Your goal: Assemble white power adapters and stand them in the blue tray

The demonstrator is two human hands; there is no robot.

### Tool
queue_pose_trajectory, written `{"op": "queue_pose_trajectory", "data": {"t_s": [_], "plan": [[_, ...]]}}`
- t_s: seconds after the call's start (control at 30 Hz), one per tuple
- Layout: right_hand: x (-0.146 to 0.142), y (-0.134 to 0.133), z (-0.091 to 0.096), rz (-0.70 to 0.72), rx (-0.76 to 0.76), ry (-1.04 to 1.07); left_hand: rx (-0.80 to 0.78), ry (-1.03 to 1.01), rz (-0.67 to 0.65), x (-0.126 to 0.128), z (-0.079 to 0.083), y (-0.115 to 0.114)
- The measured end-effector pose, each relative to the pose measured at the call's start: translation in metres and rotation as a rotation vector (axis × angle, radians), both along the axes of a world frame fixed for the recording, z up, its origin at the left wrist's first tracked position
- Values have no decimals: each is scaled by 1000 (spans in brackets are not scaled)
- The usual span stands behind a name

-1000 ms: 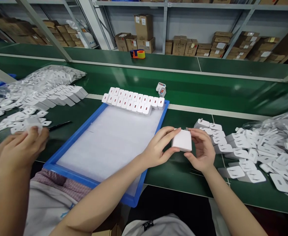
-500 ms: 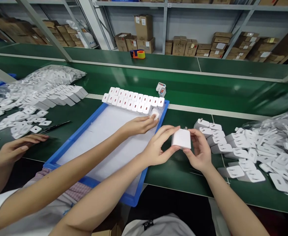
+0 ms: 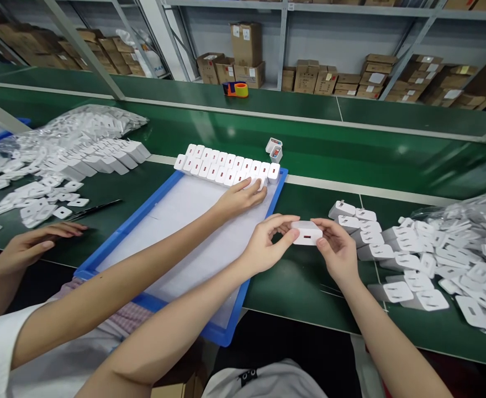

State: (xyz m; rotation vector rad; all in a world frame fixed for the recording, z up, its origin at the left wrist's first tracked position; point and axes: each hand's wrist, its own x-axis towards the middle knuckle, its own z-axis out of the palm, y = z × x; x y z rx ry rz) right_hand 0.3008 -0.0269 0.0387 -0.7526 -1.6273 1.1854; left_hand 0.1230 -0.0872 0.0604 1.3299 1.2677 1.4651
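Between the fingertips of my left hand [image 3: 271, 242] and my right hand [image 3: 337, 246] is a white charger [image 3: 307, 232], held over the green bench. Its end with a small dark red USB port faces me. Both hands pinch it by its opposite sides. To the left, a co-worker's hand [image 3: 243, 198] touches the near row of white chargers [image 3: 221, 158] standing at the far end of a blue-rimmed tray [image 3: 127, 207]. Several chargers with metal prongs [image 3: 370, 235] stand and lean to the right of my right hand.
Loose white covers [image 3: 481, 276] and a plastic bag fill the bench's right side. More white parts [image 3: 40, 202] and dark tweezers [image 3: 98, 210] lie at left, near a co-worker's other hand [image 3: 40, 243]. Two open housings [image 3: 274, 149] stand behind the tray. A tape roll [image 3: 241, 89] sits on the ledge.
The charger in my hands has tilted, so its port end now faces me instead of its broad side. The co-worker's hand has moved slightly up and left, against the charger row.
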Motion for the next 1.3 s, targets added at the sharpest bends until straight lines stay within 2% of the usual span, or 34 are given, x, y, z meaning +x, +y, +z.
{"op": "queue_pose_trajectory", "data": {"t_s": [0.23, 0.8, 1.3], "plan": [[-1, 0, 1, 7, -40, -11, -18, 53, 33, -1, -1, 0], [-1, -1, -7, 21, -82, -18, -72, 35, 13, -2, -1, 1], [-2, -2, -6, 4, -117, -30, -115, 6, 11, -2, 0, 1]]}}
